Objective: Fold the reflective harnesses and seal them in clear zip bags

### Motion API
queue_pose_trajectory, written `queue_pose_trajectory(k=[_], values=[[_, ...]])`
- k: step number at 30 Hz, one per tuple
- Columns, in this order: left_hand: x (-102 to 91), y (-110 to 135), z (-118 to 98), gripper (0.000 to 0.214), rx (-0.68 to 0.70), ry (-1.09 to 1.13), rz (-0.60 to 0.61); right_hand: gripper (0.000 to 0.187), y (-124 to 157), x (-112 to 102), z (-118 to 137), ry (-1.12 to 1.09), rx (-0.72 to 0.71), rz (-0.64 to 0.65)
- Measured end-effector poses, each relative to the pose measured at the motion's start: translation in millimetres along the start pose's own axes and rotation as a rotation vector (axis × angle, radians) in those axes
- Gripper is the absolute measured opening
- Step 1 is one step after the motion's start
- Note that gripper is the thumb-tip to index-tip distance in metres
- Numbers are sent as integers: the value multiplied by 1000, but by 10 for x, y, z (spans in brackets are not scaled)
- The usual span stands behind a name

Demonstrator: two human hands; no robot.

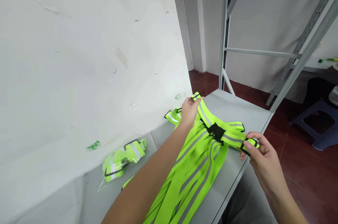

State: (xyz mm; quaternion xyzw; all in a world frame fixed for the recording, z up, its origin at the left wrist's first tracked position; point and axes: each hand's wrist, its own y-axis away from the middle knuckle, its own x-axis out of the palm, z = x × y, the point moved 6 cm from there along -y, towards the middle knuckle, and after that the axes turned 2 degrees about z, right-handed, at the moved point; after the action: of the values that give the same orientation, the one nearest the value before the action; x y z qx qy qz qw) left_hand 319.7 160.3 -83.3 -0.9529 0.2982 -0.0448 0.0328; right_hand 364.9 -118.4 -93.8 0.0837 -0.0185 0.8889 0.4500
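Several neon-yellow reflective straps (195, 167) with grey stripes lie in a long pile on the grey tabletop. Over the pile's far end, one reflective belt (207, 113) is stretched between my hands. My left hand (190, 109) pinches its upper left end, where a dark edge shows. My right hand (264, 157) grips the other end, with the thumb on a black-framed slider (249, 145). Midway along the belt sits a black side-release buckle (216, 131), which appears fastened. My left forearm hides part of the pile.
A clear plastic bag (124, 160) with a folded neon strap lies to the left. Behind it rises a scuffed white wall (92, 58). A grey metal frame (224, 33) stands at the table's far end. On the red floor at right is a blue stool (317, 122).
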Motion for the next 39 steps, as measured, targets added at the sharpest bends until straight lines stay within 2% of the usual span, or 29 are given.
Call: queue_pose_trajectory(k=[2, 4, 6, 8, 11, 14, 18, 20, 23, 26, 28, 30, 32, 35, 39], values=[[75, 188, -119, 22, 89, -131, 113, 37, -19, 39, 22, -18, -17, 59], [258, 414, -198, 28, 265, -398, 355, 37, -18, 22, 14, 2, -15, 70], [449, 654, -173, 29, 443, -638, 604, 36, -3, -61, -22, 31, 0, 39], [565, 829, -78, 24, 536, -780, 763, 34, 15, -212, -81, 63, 14, -20], [616, 944, 79, 30, 535, -893, 877, 34, 29, -512, -221, 186, 46, -107], [602, 973, 152, 49, 506, -920, 959, 36, 14, -750, -381, 406, 63, -100], [601, 932, 167, 69, 452, -988, 1085, 31, -23, -835, -497, 746, 37, -36], [618, 892, 153, 63, 442, -1057, 1133, 28, -40, -801, -472, 899, -23, -43], [653, 847, 115, 52, 478, -1147, 1172, 31, -54, -673, -350, 1081, -218, -90], [678, 845, 92, 52, 538, -1220, 1190, 33, -72, -464, -276, 1222, -370, -95], [690, 854, 62, 43, 584, -1250, 1169, 31, -104, -285, -275, 1277, -418, -41], [694, 863, 11, 28, 603, -1249, 1146, 28, -147, -112, -283, 1304, -440, 26], [683, 861, -55, 23, 579, -1230, 1137, 27, -197, 15, -286, 1314, -434, 80], [645, 821, -155, 30, 509, -1196, 1139, 29, -264, 83, -263, 1287, -395, 117], [627, 704, -182, 44, 409, -1173, 1147, 35, -330, 26, -203, 1234, -343, 112]])
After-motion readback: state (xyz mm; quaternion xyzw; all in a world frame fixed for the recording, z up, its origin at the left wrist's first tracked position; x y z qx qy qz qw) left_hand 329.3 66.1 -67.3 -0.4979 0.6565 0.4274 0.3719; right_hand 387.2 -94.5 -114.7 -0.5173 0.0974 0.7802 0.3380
